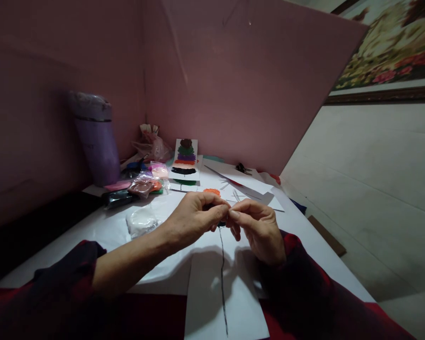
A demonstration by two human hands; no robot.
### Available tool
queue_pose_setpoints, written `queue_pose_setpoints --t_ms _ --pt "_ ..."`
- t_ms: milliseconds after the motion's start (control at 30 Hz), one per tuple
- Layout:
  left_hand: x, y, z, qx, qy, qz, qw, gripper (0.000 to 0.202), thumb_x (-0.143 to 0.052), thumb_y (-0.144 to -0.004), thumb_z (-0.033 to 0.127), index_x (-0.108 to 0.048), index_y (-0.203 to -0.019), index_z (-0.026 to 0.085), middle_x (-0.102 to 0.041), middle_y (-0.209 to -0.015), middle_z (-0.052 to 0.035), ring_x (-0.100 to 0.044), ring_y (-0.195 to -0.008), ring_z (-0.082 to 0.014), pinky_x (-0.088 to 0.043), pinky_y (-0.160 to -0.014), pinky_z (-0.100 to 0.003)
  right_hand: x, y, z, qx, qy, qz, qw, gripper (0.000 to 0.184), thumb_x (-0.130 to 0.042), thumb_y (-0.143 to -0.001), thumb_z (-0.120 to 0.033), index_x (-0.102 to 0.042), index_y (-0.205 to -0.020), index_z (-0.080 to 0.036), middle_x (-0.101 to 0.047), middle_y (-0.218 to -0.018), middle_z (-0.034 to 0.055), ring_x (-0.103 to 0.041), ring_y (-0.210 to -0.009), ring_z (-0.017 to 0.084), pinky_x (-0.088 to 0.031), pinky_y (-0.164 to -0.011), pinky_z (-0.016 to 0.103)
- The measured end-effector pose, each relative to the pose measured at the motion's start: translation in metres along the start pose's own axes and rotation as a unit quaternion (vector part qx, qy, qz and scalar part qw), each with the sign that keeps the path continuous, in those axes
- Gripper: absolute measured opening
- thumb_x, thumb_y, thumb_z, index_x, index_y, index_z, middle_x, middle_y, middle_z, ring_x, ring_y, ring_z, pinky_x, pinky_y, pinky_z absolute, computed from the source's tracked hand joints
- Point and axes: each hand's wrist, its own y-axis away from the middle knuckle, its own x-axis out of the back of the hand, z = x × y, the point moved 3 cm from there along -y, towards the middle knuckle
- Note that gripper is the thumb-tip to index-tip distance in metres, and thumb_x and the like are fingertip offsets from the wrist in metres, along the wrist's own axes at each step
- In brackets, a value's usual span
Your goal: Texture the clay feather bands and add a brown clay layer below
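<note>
My left hand (194, 217) and my right hand (258, 226) meet above a white paper sheet (205, 302), their fingertips pinched together. Whatever lies between the fingers is too small or too hidden to make out. Down the sheet runs a dark wavy line (222, 278), its top end covered by my hands. Just beyond my fingers an orange textured patch (211, 191) shows in part. Left of my left forearm sits a clear bag of white material (141, 222).
Several small bags of coloured material (145, 184) lie at the left, near a tall purple bottle (97, 137). A card with coloured bands (184, 158) leans at the back. Loose white papers (241, 178) lie at the right. Pink panels (226, 94) stand behind.
</note>
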Motion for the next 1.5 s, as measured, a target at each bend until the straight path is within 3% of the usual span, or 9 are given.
queue_pose_setpoints --t_ms 200,433,633,800,967,1133,1333,1500 --pt "0.0 0.0 -0.003 0.015 0.029 0.002 0.999 0.013 -0.066 -0.065 0.02 -0.069 -0.074 0.01 -0.062 -0.06 -0.002 -0.043 -0.047 -0.0062 -0.029 -0.043 -0.019 -0.004 0.002 -0.005 0.024 0.043 -0.001 0.999 0.007 -0.075 -0.074 -0.024 -0.074 -0.068 -0.02 -0.064 -0.059 -0.0008 -0.05 -0.046 0.009 -0.04 -0.039 0.021" --pt "-0.003 0.001 0.002 0.053 0.062 0.034 0.996 0.014 -0.067 -0.059 0.018 -0.069 -0.07 0.01 -0.06 -0.054 -0.0011 -0.04 -0.042 -0.0054 -0.025 -0.039 -0.018 -0.002 0.003 -0.001 0.013 0.012 -0.016 1.0 0.007 -0.074 -0.077 -0.024 -0.074 -0.071 -0.021 -0.065 -0.06 -0.0009 -0.053 -0.047 0.01 -0.041 -0.04 0.022" --pt "-0.003 0.001 0.003 0.062 0.063 0.05 0.995 0.012 -0.065 -0.061 0.017 -0.069 -0.071 0.011 -0.052 -0.043 0.0025 -0.037 -0.039 -0.0058 -0.022 -0.039 -0.018 -0.003 0.001 -0.001 -0.007 -0.026 -0.029 0.999 0.006 -0.073 -0.077 -0.024 -0.074 -0.071 -0.021 -0.066 -0.06 -0.001 -0.053 -0.045 0.009 -0.042 -0.039 0.021" --pt "-0.002 0.002 0.003 0.048 0.068 0.025 0.996 0.015 -0.066 -0.065 0.023 -0.068 -0.072 0.01 -0.06 -0.054 -0.0025 -0.039 -0.042 -0.0057 -0.024 -0.039 -0.019 -0.002 0.0 0.0 -0.013 -0.036 -0.035 0.999 0.008 -0.073 -0.077 -0.024 -0.073 -0.07 -0.02 -0.066 -0.058 -0.0013 -0.052 -0.043 0.009 -0.041 -0.039 0.02" --pt "0.0 0.001 -0.001 0.047 0.026 0.02 0.998 0.011 -0.065 -0.066 0.021 -0.066 -0.07 0.011 -0.058 -0.05 0.0001 -0.039 -0.041 -0.0049 -0.026 -0.039 -0.018 -0.002 0.002 0.0 -0.013 0.005 -0.031 0.999 0.012 -0.074 -0.077 -0.026 -0.072 -0.068 -0.018 -0.067 -0.058 -0.0003 -0.052 -0.042 0.008 -0.04 -0.038 0.019" --pt "0.001 0.0 -0.004 0.002 -0.048 0.037 0.998 0.004 -0.062 -0.065 0.016 -0.063 -0.065 0.013 -0.058 -0.049 0.0013 -0.044 -0.043 -0.0064 -0.032 -0.041 -0.019 -0.006 0.004 -0.002 -0.03 0.043 -0.02 0.998 0.016 -0.075 -0.076 -0.027 -0.071 -0.065 -0.016 -0.066 -0.056 0.0002 -0.05 -0.039 0.007 -0.04 -0.036 0.019" --pt "0.002 0.003 -0.003 -0.029 -0.165 0.086 0.982 0.006 -0.063 -0.065 0.018 -0.065 -0.065 0.012 -0.061 -0.056 -0.001 -0.046 -0.05 -0.0087 -0.033 -0.045 -0.02 -0.009 0.003 0.005 -0.058 -0.014 -0.022 0.998 0.016 -0.076 -0.076 -0.029 -0.073 -0.067 -0.016 -0.064 -0.054 -0.001 -0.051 -0.038 0.007 -0.041 -0.033 0.017" --pt "0.0 0.003 0.0 -0.033 -0.175 0.095 0.979 0.005 -0.06 -0.067 0.012 -0.065 -0.066 0.012 -0.062 -0.057 -0.0011 -0.049 -0.051 -0.0094 -0.035 -0.047 -0.021 -0.01 0.003 0.006 -0.074 -0.045 -0.004 0.996 0.015 -0.077 -0.073 -0.028 -0.073 -0.068 -0.015 -0.063 -0.052 -0.0012 -0.052 -0.039 0.008 -0.041 -0.031 0.016"
